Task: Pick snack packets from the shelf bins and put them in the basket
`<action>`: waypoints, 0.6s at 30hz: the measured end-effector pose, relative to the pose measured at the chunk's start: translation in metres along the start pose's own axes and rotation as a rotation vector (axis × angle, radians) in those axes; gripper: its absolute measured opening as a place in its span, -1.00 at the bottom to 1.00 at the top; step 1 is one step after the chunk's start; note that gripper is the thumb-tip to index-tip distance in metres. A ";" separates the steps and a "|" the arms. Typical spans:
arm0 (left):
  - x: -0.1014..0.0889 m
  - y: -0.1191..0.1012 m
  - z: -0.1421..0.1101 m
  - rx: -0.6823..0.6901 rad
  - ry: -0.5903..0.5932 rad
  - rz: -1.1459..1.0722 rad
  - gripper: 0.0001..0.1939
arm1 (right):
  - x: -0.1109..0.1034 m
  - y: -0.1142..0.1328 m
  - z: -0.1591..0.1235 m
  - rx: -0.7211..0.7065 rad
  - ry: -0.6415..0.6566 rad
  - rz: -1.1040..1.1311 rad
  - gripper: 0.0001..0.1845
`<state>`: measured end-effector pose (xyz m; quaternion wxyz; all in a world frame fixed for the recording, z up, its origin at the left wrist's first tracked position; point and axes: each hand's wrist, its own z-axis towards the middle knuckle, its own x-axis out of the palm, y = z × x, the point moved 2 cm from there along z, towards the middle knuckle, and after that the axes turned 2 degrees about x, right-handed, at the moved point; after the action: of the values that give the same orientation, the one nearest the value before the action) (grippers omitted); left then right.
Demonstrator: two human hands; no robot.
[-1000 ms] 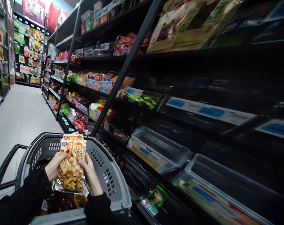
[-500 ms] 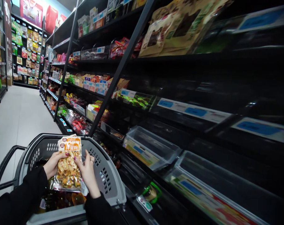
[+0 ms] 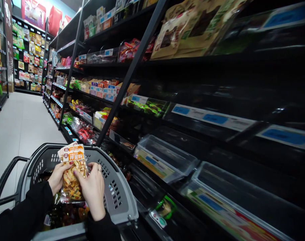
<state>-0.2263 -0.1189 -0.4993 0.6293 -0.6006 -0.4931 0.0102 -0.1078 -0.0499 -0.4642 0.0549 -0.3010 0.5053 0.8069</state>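
From where I stand, I can see two glossy, flat film packets (image 3: pixel 71 187), rectangular and slightly fanned, with smooth pale-and-orange tops and lumpy golden contents showing through below. They are held upright between the person's hands, above the open mouth of a rigid grey plastic basket (image 3: pixel 126 201) pierced with small slots and fitted with a curved black handle (image 3: pixel 1 180). The left hand (image 3: pixel 56 178) pinches their left edge, thumb across the front; the right hand (image 3: pixel 94 187) curls round the right edge, its thumb pressed to the shiny face. Beside the basket, a hard, clear box-shaped bin (image 3: pixel 165 157) sits on dark shelving.
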 end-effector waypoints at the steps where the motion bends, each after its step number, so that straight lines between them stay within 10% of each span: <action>1: -0.001 0.000 0.001 0.006 -0.013 0.003 -0.76 | 0.003 0.000 -0.001 0.025 0.030 0.011 -0.56; 18: -0.008 -0.003 0.005 0.014 -0.136 0.047 -0.82 | -0.008 -0.031 0.015 0.207 -0.005 0.415 -0.77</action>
<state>-0.2356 -0.1209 -0.5027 0.5981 -0.6057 -0.5202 0.0691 -0.0956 -0.0207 -0.4792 -0.0805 -0.1812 0.6363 0.7455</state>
